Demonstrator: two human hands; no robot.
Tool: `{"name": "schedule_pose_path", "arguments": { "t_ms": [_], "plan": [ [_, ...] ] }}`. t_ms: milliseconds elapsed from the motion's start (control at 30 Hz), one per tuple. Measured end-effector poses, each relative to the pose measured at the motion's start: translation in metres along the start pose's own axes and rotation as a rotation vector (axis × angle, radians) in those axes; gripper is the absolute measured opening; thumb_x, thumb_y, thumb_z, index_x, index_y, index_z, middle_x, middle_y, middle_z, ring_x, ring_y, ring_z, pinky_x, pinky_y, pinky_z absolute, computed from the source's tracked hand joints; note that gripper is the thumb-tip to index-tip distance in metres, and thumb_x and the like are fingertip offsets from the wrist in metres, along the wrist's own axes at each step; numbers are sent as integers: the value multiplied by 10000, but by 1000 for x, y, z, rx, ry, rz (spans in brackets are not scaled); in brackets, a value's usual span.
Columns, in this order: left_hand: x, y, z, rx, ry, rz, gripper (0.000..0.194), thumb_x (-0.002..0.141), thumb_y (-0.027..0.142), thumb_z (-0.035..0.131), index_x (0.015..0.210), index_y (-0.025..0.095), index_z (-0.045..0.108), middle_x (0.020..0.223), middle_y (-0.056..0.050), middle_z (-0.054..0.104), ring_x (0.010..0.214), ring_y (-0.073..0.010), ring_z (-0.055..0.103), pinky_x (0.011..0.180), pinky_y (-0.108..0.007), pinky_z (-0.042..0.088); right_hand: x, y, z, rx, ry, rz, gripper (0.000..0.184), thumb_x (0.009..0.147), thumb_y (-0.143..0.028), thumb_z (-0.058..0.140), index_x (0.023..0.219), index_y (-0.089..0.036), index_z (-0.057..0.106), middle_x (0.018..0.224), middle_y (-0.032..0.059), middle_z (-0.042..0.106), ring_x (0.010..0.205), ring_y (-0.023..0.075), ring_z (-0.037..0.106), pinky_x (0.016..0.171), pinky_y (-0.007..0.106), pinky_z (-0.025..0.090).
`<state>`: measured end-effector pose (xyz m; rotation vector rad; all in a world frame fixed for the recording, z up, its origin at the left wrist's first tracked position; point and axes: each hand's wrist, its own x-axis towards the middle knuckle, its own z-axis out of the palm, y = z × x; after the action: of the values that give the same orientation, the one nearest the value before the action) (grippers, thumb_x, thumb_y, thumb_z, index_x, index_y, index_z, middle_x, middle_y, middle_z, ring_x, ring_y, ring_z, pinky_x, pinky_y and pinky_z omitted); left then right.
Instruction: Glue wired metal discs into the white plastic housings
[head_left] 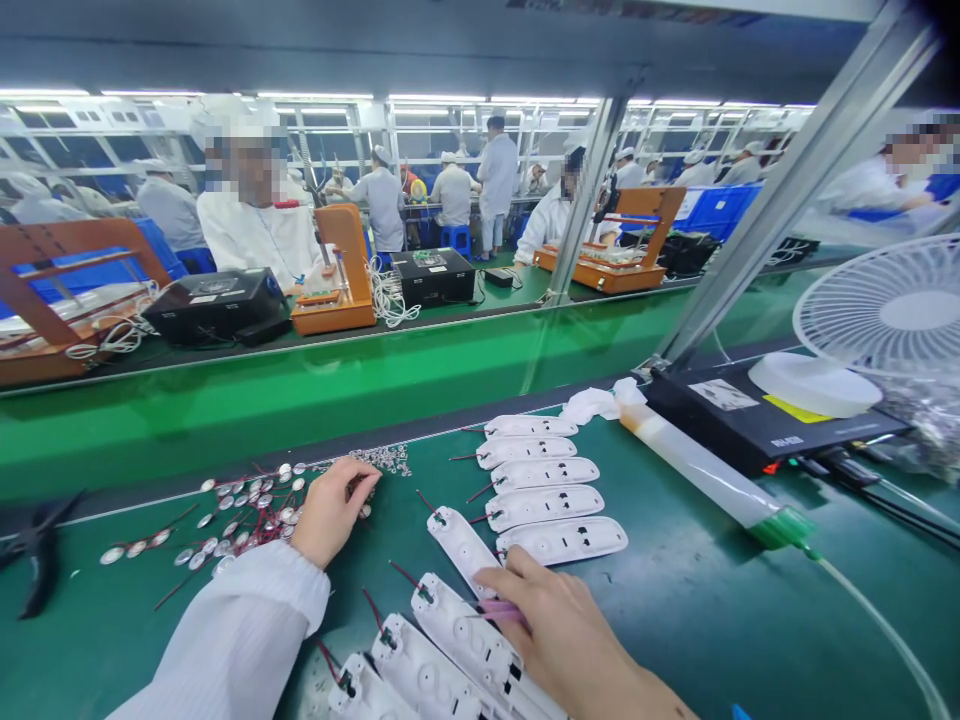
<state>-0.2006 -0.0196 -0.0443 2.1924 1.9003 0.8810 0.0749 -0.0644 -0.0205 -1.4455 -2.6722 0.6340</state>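
Note:
My left hand (334, 510) is closed in a pinch beside a scatter of tiny clear parts (390, 458); what its fingertips hold, if anything, is hidden. Around its wrist lie round metal discs with red wires (255, 500). In my right hand (562, 625) is a slim pinkish-purple tool (499, 609) with a fine tip pointing left; its exact kind is unclear. The fingers of that hand also reach the end of a slanted white plastic shell (457, 540). Several similar shells (435, 670) with wires lie below, and a column of white shells (555, 540) lies beyond.
Black pliers (37, 560) lie at far left. On the right are a large translucent syringe (697, 465) with a green cap and hose, a black control box (780, 420) and a white fan (900, 310). A metal post (780, 180) rises behind. Co-workers sit across the green conveyor (450, 365).

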Motion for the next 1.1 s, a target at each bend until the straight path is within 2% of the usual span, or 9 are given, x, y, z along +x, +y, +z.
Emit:
{"name": "schedule_pose_path", "arguments": {
  "t_ms": [133, 233, 367, 467, 667, 733, 867, 967, 1100],
  "plan": [
    [1, -3, -5, -19, 42, -92, 218, 849, 302, 424, 805, 189, 605, 828, -46, 639, 729, -183, 587, 639, -280, 466, 0, 5, -2, 26, -36, -21, 330, 812, -107, 510, 987, -352, 646, 863, 4, 573, 707, 167, 619, 567, 244, 392],
    [1, -1, -12, -28, -4, -127, 156, 813, 263, 480, 794, 203, 622, 808, -23, 644, 712, -173, 589, 655, -275, 459, -3, 10, 0, 44, -40, -41, 344, 794, -86, 512, 973, -349, 646, 842, -1, 561, 713, 162, 611, 580, 243, 390],
    [-1, 5, -16, -13, -82, -166, 48, 731, 209, 591, 689, 215, 615, 700, 10, 595, 671, -172, 566, 636, -273, 432, -7, 14, 0, 116, 32, -40, 340, 788, -101, 505, 1030, -313, 614, 883, 7, 573, 713, 161, 607, 593, 250, 414],
    [-3, 7, -12, -19, -91, -198, 98, 712, 190, 603, 618, 208, 580, 654, 13, 539, 657, -173, 537, 636, -277, 418, -11, 17, -1, 202, 115, -49, 335, 779, -98, 475, 1024, -284, 605, 866, 12, 567, 689, 148, 595, 586, 245, 425],
    [6, 6, -11, -204, 13, -247, 160, 756, 337, 523, 681, 204, 572, 741, -25, 576, 711, -190, 547, 687, -325, 453, -15, 25, -6, 298, 255, -106, 259, 832, -149, 394, 934, -251, 609, 770, 17, 547, 601, 134, 546, 502, 233, 390],
    [9, 9, -13, -310, 14, -278, 224, 739, 408, 525, 680, 194, 557, 689, -29, 588, 657, -190, 566, 607, -320, 477, -15, 26, -10, 330, 276, -123, 252, 836, -149, 392, 923, -245, 608, 754, 16, 553, 589, 130, 536, 494, 231, 386],
    [6, 40, -15, -565, -73, -313, 269, 737, 436, 530, 740, 168, 546, 602, -19, 614, 463, -145, 557, 422, -270, 478, -12, 21, -17, 426, 321, -129, 245, 815, -128, 407, 884, -232, 618, 718, 8, 554, 583, 126, 518, 511, 229, 397],
    [-6, 75, -14, -727, -132, -284, 241, 743, 393, 541, 819, 164, 550, 741, -58, 681, 565, -162, 633, 461, -271, 536, -9, 10, -20, 530, 371, -139, 203, 830, -164, 446, 878, -224, 634, 687, 0, 540, 572, 119, 508, 506, 216, 399],
    [-20, 104, -7, -768, -134, -185, 139, 755, 307, 574, 812, 184, 606, 727, -27, 693, 592, -159, 660, 463, -235, 557, -5, -5, -22, 566, 472, -174, 187, 829, -177, 457, 869, -194, 639, 669, 3, 515, 546, 109, 485, 463, 203, 367]
  ]
}}
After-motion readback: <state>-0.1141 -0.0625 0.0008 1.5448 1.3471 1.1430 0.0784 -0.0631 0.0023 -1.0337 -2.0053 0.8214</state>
